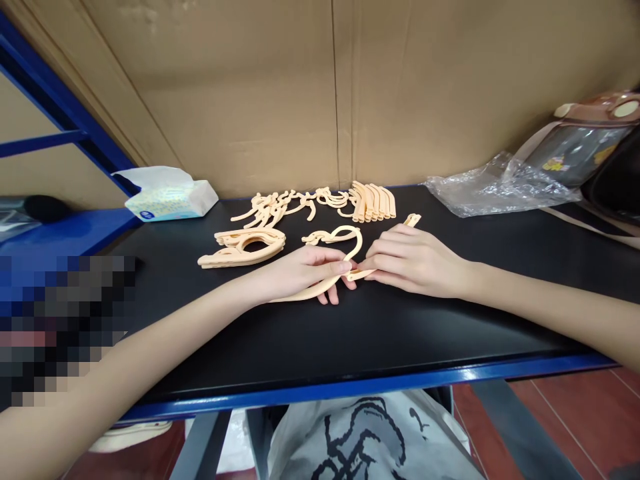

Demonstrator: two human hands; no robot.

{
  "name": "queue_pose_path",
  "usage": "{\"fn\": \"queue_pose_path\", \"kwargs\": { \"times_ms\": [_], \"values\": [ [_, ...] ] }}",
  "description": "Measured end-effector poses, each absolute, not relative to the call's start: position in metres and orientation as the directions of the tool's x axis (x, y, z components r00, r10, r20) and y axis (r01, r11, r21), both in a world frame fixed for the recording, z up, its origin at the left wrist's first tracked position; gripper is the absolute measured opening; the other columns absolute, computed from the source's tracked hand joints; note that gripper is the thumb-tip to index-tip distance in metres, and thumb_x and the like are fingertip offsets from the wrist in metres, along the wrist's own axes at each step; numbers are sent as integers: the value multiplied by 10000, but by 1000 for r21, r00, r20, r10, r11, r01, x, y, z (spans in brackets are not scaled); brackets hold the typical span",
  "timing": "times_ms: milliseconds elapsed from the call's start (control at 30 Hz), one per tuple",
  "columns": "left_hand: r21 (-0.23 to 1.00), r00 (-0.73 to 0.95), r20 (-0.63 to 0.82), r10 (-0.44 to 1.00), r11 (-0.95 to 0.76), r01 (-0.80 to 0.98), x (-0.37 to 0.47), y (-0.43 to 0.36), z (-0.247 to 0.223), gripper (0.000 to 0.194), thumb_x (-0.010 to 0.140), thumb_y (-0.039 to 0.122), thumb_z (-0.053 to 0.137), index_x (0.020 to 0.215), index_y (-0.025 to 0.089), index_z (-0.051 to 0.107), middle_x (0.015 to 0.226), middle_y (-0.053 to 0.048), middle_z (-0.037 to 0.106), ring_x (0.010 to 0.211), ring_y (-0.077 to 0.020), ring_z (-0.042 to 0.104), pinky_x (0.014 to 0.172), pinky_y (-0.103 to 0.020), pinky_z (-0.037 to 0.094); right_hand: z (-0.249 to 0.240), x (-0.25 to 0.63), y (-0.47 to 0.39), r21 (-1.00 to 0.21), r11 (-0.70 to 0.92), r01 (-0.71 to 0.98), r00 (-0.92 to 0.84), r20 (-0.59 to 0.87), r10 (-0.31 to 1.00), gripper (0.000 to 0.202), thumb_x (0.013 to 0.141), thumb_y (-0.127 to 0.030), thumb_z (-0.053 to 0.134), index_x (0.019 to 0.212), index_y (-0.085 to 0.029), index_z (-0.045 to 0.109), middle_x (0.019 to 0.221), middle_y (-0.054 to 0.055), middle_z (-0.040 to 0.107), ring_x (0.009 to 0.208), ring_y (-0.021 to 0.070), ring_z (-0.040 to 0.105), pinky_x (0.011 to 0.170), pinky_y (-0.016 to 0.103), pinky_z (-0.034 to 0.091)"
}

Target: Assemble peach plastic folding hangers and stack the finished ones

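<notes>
A cream plastic folding hanger, in parts, is between my two hands above the black tabletop. My left hand (320, 270) pinches the hook piece (356, 241), with one curved hanger arm (305, 293) running back under the wrist. Closed round a second hanger arm (413, 220), my right hand (407, 260) brings its near end up against the hook's base; fingers hide most of this arm. Whether the two parts are joined there I cannot tell. Just behind my left hand lies another loose hook piece (315, 237).
Stacked folded hangers (243, 248) lie at left. Loose hook pieces (270, 208) and a row of hanger arms (373, 202) line the back. A tissue pack (167, 193), clear plastic bag (493, 187) and transparent bottle (575, 150) stand near the cardboard wall (240, 93).
</notes>
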State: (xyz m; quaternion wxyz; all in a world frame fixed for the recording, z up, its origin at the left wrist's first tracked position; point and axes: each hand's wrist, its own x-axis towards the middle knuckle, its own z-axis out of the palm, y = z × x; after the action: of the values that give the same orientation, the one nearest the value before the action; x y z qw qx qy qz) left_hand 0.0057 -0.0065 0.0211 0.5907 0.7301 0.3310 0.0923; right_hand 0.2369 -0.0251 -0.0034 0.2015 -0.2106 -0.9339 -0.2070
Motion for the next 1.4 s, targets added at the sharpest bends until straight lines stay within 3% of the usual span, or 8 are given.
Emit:
{"fn": "queue_pose_path", "kwargs": {
  "times_ms": [467, 1400],
  "values": [
    [910, 751, -268, 604, -97, 403, 7, -8, 23, 314, 903, 407, 497, 901, 133, 651, 887, -23, 680, 641, -87, 605, 578, -188, 487, -1, 235, -29, 368, 787, 495, -806, 533, 257, 216, 954, -258, 439, 898, -155, 620, 790, 19, 656, 766, 141, 540, 688, 299, 359],
    [910, 767, -259, 586, -117, 397, 6, -5, 19, 322, 880, 435, 518, 916, 141, 642, 933, -29, 662, 658, -91, 590, 581, -193, 488, -1, 234, -27, 348, 789, 506, -809, 509, 294, 240, 959, -270, 417, 886, -152, 613, 791, 28, 644, 748, 147, 517, 697, 302, 354]
  ]
}}
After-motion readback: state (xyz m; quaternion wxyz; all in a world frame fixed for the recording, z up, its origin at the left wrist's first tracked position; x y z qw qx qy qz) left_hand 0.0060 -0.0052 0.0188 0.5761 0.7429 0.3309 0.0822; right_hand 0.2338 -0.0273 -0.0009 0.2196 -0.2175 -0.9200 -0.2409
